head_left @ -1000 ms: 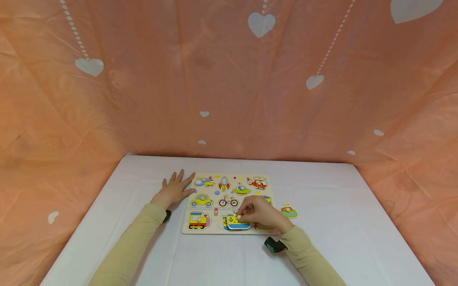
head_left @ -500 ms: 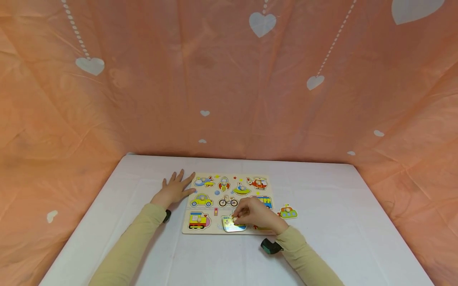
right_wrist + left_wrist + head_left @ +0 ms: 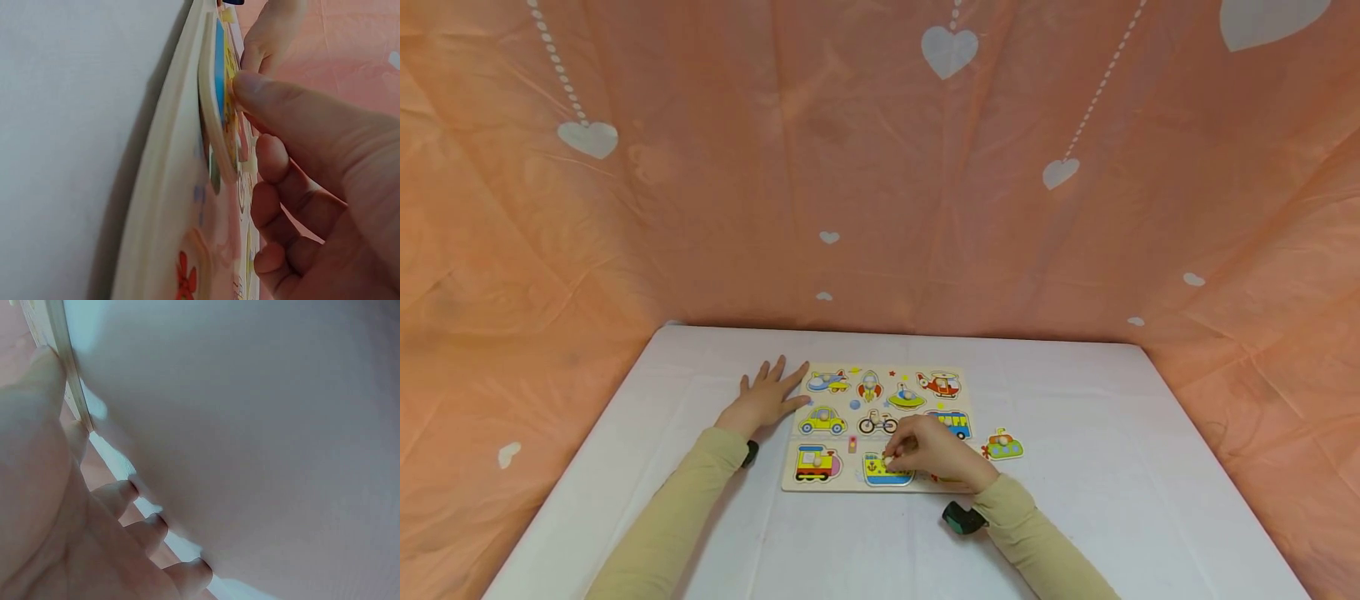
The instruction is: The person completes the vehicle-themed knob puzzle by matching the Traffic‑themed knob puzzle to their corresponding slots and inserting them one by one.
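The wooden peg puzzle board lies flat on the white table. My right hand pinches the small knob of a ship puzzle piece between thumb and forefinger. The yellow and blue ship is over the middle of the board's bottom row. In the right wrist view, the ship piece stands slightly proud of the board face, tilted, with a gap under its near end. Fingers spread, my left hand lies at the board's left side; in the left wrist view its thumb rests on the board's edge.
A green and orange submarine piece lies on the table right of the board. Other pieces sit in the board, among them a train, car, bicycle and helicopter. A pink curtain hangs behind the table.
My right hand has moved the ship piece slightly left over the board, and its face has gone from tilted and glinting to flatter. My left hand has stayed put.
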`<move>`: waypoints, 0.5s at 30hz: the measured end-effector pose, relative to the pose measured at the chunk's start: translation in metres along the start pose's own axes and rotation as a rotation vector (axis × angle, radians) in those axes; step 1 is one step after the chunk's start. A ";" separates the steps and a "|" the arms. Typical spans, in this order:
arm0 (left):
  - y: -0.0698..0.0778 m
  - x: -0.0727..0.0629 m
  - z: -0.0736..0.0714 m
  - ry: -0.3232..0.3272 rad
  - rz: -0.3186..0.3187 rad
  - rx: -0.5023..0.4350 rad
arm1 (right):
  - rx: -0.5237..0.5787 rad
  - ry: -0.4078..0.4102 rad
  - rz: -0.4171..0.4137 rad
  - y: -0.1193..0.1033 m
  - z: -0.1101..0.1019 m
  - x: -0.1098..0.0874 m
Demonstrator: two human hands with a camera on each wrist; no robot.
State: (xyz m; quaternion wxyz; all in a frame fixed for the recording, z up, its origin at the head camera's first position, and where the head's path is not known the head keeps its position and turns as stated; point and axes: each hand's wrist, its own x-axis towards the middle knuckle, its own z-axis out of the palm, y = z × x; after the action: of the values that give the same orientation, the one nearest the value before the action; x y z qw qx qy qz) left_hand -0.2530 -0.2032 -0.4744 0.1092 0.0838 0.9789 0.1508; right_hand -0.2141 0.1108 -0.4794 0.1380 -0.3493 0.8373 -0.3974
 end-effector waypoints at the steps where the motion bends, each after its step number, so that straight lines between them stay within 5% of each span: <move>1: 0.000 0.000 0.000 0.000 0.000 0.000 | 0.001 -0.001 0.002 0.000 0.000 0.000; 15: 0.000 0.000 0.000 0.002 -0.001 0.007 | 0.020 0.001 0.010 0.002 0.001 0.000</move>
State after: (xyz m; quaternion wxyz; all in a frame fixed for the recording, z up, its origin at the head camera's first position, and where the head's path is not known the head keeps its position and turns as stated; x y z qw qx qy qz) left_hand -0.2529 -0.2031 -0.4742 0.1082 0.0836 0.9796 0.1475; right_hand -0.2142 0.1115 -0.4810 0.1431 -0.3434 0.8351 -0.4053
